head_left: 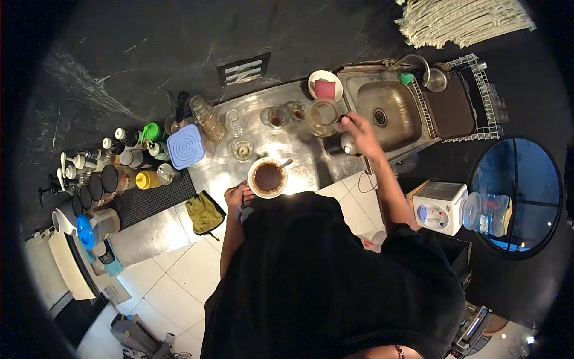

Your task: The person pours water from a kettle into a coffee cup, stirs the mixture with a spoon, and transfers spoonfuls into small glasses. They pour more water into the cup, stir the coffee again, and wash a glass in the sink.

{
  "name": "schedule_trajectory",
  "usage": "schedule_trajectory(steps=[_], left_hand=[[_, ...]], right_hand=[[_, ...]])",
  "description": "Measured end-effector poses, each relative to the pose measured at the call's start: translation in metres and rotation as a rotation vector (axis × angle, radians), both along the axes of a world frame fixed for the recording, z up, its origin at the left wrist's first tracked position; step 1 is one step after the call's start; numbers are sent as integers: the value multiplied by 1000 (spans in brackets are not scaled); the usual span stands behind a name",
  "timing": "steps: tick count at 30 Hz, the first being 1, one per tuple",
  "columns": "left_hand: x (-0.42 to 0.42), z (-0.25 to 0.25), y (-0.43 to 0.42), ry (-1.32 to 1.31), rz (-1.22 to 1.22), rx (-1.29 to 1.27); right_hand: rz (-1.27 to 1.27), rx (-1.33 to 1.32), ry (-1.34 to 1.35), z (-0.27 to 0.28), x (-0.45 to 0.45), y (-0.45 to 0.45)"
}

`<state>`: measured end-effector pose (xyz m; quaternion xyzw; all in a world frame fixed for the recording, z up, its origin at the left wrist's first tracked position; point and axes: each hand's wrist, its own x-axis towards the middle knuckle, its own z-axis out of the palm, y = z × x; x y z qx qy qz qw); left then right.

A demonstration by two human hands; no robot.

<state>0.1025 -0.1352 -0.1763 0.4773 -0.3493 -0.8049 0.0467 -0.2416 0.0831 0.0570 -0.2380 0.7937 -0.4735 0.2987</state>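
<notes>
A white bowl of dark brown liquid stands on the steel counter, a spoon leaning on its rim. Curled fingers of my left hand are at the bowl's left side; the exact grip is partly hidden. Farther to the right, my right hand is closed at the dark handle of a round glass jug. Several glasses, among them one glass near the bowl, stand between and behind the two.
A sink with a faucet lies right of the jug. Behind it is a bowl with a pink sponge. At left are a blue-lidded container, a yellow bottle and several jars. A green cloth hangs over the front edge.
</notes>
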Motion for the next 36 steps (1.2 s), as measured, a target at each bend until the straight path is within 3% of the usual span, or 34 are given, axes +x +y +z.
schedule_trajectory(steps=[2,6,9,11,13,17,19,26,28,31,36], left_hand=[[0,0,0,16,22,-16],[10,-24,0,124,18,13],[11,-30,3,165,40,-9],[9,-32,3,52,20,-10],[8,-32,3,48,19,-15],[10,-38,3,96,29,0],[12,-37,3,114,20,-22],[11,-28,-1,132,-1,17],[10,-22,2,107,2,-23],[9,-13,0,81,-6,-49],[10,-13,0,56,-22,-25]], right_hand=[[8,77,334,7,-17,-12],[184,141,562,21,-45,-37],[261,150,586,16,-61,-50],[323,148,613,7,-72,-57],[387,327,682,4,-75,-65],[435,416,769,-3,-71,-77],[461,657,734,-7,-71,-82],[529,510,893,-21,-67,-85],[551,660,849,-18,-63,-92],[575,552,922,-23,-59,-90],[607,649,927,-21,-58,-93]])
